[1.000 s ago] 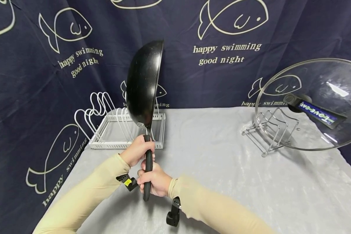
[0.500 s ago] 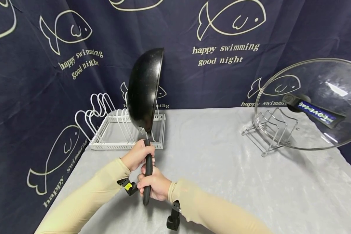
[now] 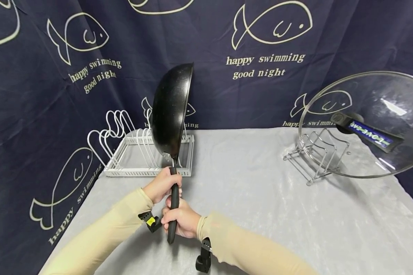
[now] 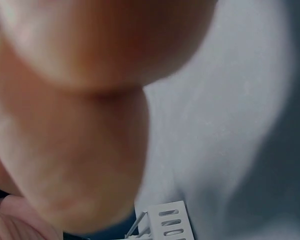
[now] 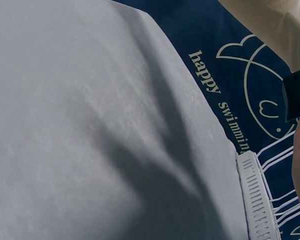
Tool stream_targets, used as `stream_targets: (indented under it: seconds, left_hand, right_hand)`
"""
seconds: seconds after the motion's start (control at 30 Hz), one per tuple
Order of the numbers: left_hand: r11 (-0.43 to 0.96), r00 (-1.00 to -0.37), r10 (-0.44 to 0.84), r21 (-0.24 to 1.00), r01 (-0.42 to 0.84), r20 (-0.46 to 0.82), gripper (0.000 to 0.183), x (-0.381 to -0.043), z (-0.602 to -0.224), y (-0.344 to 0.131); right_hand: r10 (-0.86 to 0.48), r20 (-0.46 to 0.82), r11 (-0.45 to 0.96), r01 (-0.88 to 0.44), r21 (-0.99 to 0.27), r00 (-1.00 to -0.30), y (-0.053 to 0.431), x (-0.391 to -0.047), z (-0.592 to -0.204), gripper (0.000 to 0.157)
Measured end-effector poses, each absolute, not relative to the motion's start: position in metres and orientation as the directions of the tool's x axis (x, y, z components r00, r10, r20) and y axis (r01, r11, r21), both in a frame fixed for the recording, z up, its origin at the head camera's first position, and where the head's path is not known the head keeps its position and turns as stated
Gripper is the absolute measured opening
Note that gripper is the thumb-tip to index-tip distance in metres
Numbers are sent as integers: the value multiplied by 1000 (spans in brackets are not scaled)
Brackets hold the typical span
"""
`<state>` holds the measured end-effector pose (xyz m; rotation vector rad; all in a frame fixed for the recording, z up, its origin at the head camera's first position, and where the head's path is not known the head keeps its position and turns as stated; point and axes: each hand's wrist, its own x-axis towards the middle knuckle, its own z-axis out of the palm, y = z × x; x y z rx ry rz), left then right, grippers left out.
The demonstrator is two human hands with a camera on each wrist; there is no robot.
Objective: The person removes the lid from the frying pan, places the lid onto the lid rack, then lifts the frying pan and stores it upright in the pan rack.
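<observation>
A black wok (image 3: 170, 110) stands on edge in the air, its handle pointing down and its rounded outside facing left. My left hand (image 3: 162, 185) grips the upper part of the black handle (image 3: 174, 196). Just below, my right hand (image 3: 183, 219) holds the same handle near its end. Behind the wok, a white dish rack (image 3: 124, 172) with looped wire dividers is partly covered; whether they touch cannot be told. Blurred fingers (image 4: 75, 160) fill much of the left wrist view. The right wrist view catches the rack's slotted side (image 5: 257, 200).
On the right, a glass lid (image 3: 375, 103) with a black handle leans upright in a small metal wire rack (image 3: 311, 164). A grey cloth covers the table (image 3: 247, 198). A dark blue fish-print curtain (image 3: 213, 46) hangs behind and to the left.
The wok has come down somewhat, and both hands have sunk slightly with it. The grip on the handle looks the same. Both racks and the lid stay in place.
</observation>
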<state>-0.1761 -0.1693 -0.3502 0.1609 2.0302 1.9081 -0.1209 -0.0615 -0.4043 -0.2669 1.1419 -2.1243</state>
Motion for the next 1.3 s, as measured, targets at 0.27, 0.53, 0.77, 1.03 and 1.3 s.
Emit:
stream_targets:
  seconds: [0.27,0.53,0.77,1.03,1.3]
  left_hand:
    - [99,-922,323,977,-190,-212,15,-175,-358,-171]
    - [82,-926,310,976,-200,-215,15,-173,-363,-175]
    - [85,-927,298,973,-214,-229,15,-172,-367,-172]
    - [68,-928,298,974,-214,-225,14,-175,-371,-171]
    - [-19,-913,371,981,-193,-172,11,-177,-383,-175]
  right_hand:
    - [-678,-168,-354,518,-779,-715,-61,-119,-409,40]
    - [-679,-179,-357,533,-767,-712,-66,-118,-414,37]
    - [-688,-184,-352,544,-762,-702,-63,-118,-417,38]
    - [-683,-187,-355,545,-759,-706,-62,-120,-418,40]
    - [-677,-197,-334,534,-776,-709,-59,-122,-422,40]
